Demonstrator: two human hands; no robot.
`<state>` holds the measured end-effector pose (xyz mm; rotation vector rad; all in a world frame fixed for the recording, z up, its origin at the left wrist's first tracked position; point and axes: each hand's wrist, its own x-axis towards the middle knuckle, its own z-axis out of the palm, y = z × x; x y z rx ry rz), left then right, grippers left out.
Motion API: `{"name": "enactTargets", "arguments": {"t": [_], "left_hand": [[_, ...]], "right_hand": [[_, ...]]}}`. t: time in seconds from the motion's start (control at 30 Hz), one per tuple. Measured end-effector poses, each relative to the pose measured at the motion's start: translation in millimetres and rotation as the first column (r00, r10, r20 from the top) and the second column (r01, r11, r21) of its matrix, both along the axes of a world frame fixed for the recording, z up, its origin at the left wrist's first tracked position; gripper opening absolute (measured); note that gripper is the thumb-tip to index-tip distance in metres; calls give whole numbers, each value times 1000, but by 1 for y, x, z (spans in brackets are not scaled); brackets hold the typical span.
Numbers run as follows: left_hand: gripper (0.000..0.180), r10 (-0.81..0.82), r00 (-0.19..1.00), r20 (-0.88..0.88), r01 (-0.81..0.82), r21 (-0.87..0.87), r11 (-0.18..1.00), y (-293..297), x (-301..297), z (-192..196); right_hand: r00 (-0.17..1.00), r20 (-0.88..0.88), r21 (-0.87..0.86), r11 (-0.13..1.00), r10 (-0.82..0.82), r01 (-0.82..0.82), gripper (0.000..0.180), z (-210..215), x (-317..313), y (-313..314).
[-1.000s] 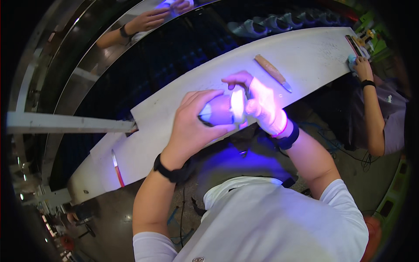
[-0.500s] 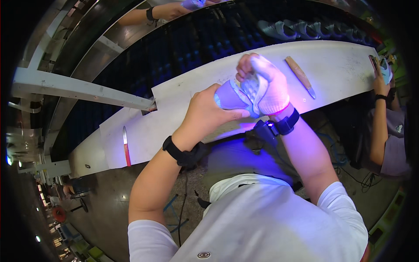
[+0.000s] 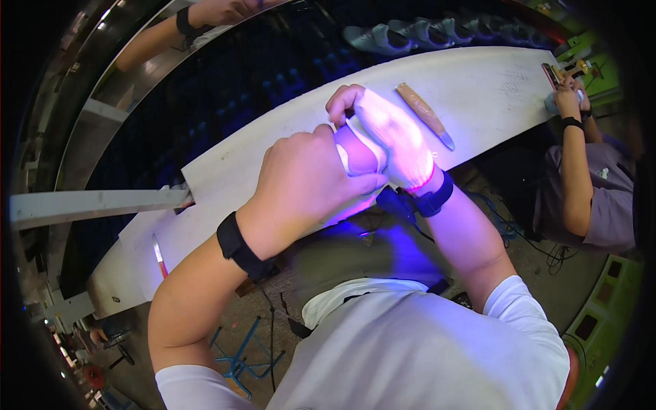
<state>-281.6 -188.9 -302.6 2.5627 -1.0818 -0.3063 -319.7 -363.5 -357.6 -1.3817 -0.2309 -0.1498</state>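
Between my hands, above the white work surface [image 3: 294, 116], is a light-coloured shoe [image 3: 361, 154], tinted violet by the bluish light. My left hand [image 3: 297, 171] grips it from the left, thumb along the near side and fingers curled over the top. Wrapped around its right side is my right hand [image 3: 396, 133], in a white glove with bare fingertips bent over the far edge. Much of the shoe is hidden by the hands. Just right of my right hand lies a knife with a wooden handle [image 3: 420, 109].
A second knife with a red handle [image 3: 160, 260] lies at the left end. Beyond the surface, several shoes [image 3: 424, 33] stand in a row on the dark conveyor. A metal beam [image 3: 102, 205] juts in from the left. Co-workers' hands show at right [image 3: 568, 99] and upper left [image 3: 222, 12].
My right hand has turned and closed over the shoe's eyelet area, which showed before. My left hand's fingers now reach further over the top. The whole view has shifted.
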Motion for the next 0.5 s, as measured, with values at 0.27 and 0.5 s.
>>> {"name": "enactTargets", "arguments": {"t": [0.27, 0.5], "left_hand": [[70, -237, 886, 399, 297, -93, 950, -3, -53, -14], [73, -289, 940, 181, 320, -171, 932, 48, -42, -5]], "right_hand": [[980, -6, -169, 966, 200, -198, 76, 11, -54, -25], [977, 199, -535, 844, 80, 40, 81, 19, -105, 2]]}}
